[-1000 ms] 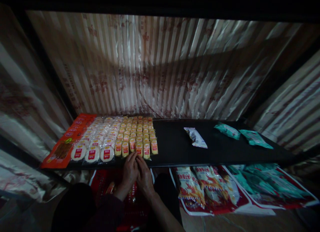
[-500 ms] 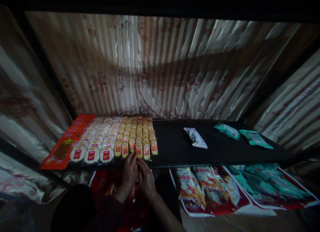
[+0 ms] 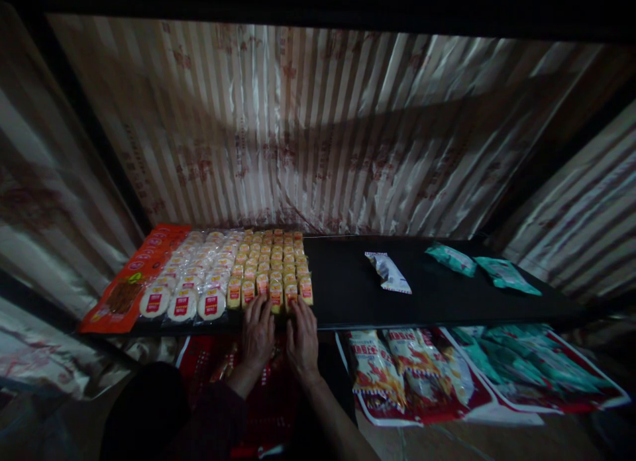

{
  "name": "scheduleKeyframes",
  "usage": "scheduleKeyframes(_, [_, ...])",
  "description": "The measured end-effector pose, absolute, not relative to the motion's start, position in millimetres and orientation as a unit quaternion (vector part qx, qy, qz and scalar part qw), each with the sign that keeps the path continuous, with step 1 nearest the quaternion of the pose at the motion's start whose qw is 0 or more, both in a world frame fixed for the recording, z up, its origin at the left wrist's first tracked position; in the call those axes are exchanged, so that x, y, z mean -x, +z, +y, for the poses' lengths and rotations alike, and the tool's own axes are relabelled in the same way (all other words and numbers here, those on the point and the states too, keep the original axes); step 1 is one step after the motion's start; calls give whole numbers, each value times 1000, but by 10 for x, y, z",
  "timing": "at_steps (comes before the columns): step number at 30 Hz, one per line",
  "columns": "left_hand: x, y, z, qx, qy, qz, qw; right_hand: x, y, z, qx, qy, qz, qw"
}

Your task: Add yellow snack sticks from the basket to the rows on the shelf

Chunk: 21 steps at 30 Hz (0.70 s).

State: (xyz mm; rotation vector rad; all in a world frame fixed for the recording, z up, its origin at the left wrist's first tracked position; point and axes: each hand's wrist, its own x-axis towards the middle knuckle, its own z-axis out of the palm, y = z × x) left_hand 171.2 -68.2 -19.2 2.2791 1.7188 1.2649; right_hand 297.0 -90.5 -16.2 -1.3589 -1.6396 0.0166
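Rows of small yellow wrapped cakes (image 3: 275,295) stand on the black shelf (image 3: 342,295). My left hand (image 3: 258,335) is at the front row, fingers stretched forward and their tips against the cakes left of the middle. Beside it, my right hand (image 3: 303,338) has its fingers extended over the front of the cakes near the right end of the row. Neither hand grips anything that I can see. Directly left of the yellow cakes lie rows of round white wrapped biscuits (image 3: 211,305) with red labels.
An orange packet (image 3: 124,295) lies at the shelf's left end. A white-and-blue packet (image 3: 388,273) and green packets (image 3: 507,275) lie to the right. Below are red bags holding snack packs (image 3: 375,368) and green packs (image 3: 541,361). Striped sheeting (image 3: 318,130) hangs behind.
My hands were close together below the front row, fingertips meeting. Now they have separated, the right moving rightward, and both reach up onto the front cakes with fingers extended.
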Motion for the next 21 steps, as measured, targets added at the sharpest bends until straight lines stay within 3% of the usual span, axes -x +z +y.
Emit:
scheduleKeyframes(11, [-1730,-244,-545,-764,311,555,-105,-3162,-157,-475,642,-1,-664,383])
scheduleKeyframes(21, [-1734,-338,-511,-761,328,542,-140,-3163,-237,-422,656,13,-657,371])
